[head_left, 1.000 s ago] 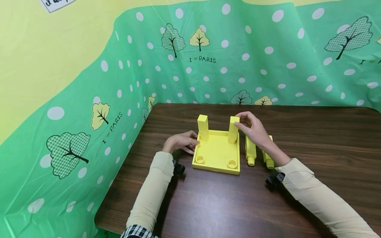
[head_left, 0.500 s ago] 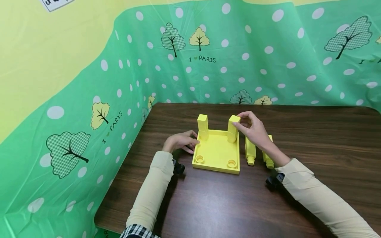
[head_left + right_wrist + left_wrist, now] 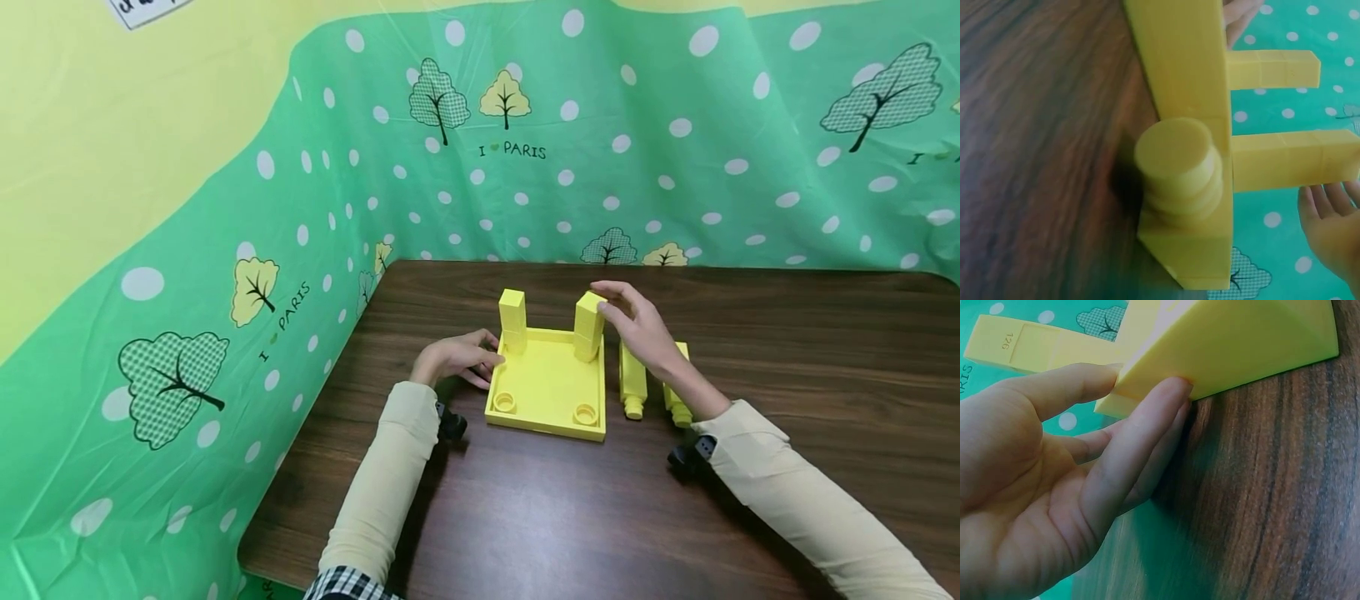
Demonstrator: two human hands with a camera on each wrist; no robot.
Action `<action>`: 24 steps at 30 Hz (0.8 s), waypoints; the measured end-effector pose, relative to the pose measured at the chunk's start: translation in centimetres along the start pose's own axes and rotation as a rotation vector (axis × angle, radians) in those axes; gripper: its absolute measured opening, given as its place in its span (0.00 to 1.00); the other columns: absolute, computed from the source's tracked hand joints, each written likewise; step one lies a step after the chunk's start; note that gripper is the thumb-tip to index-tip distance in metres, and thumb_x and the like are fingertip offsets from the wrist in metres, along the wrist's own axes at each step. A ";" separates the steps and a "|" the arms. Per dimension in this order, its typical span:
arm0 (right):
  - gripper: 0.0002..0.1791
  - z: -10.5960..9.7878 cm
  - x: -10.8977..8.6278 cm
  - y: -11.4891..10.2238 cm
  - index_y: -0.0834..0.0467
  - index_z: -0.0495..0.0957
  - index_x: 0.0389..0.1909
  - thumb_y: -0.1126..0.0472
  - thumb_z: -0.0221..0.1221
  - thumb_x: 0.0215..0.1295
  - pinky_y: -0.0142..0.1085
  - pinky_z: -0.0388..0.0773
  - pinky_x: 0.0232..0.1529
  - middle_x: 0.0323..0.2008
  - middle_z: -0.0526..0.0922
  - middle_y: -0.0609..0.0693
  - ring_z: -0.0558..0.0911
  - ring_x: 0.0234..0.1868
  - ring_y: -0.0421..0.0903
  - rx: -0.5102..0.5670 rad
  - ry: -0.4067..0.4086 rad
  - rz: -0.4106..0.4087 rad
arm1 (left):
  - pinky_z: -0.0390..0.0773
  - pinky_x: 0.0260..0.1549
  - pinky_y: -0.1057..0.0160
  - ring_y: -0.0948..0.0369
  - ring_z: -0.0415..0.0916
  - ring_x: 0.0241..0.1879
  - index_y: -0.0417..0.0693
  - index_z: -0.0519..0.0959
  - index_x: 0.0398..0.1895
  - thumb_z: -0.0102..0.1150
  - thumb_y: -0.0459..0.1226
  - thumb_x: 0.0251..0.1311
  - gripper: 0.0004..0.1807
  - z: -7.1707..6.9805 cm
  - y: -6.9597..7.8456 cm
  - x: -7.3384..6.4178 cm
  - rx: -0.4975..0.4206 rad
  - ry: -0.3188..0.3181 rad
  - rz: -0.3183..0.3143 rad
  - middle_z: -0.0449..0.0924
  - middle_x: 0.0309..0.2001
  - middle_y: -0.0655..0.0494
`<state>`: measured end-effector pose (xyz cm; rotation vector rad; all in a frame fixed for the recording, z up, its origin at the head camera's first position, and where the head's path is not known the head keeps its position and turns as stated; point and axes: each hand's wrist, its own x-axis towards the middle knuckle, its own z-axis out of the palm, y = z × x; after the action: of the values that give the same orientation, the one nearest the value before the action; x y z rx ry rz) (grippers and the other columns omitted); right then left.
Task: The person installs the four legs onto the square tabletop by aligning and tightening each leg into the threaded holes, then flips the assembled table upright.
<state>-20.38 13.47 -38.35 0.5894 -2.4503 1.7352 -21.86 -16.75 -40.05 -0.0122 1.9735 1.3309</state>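
Note:
A square yellow tray-like base [image 3: 551, 383] lies on the table with two round sockets at its near corners. From its far corners rise a left post [image 3: 513, 321] and a right post [image 3: 588, 327], both upright. My left hand [image 3: 459, 358] holds the base's left wall, thumb at the rim and fingers along the outer side [image 3: 1260, 350]. My right hand [image 3: 637, 325] is at the top of the right post, thumb tip and fingertips beside its right edge. Its fingers look relaxed in the right wrist view, tips right at the post [image 3: 1291, 159].
Two loose yellow posts, one closer to the base [image 3: 633, 383] and another under the right forearm [image 3: 679, 408], lie right of the base with stepped round ends toward me. The brown wooden table [image 3: 555, 508] meets a green dotted cloth [image 3: 450, 200] at the back and left.
The right post has turned slightly about its upright axis. My right thumb has slid from its front face to its right edge. The left hand and base stay put.

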 end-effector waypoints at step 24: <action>0.24 -0.4 0.4 -0.5 0.64 0.66 0.63 0.55 0.52 0.72 0.25 0.72 0.50 0.59 0.69 0.52 0.71 0.53 0.38 0.186 -0.080 0.044 | 0.86 0.38 0.58 0.54 0.78 0.34 0.45 0.60 0.60 0.56 0.37 0.66 0.23 0.0 -0.1 -0.1 -0.005 0.002 0.004 0.74 0.37 0.45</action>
<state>-20.65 13.57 -37.66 0.6377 -2.3860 2.0101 -21.80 -16.80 -40.06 -0.0124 1.9732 1.3382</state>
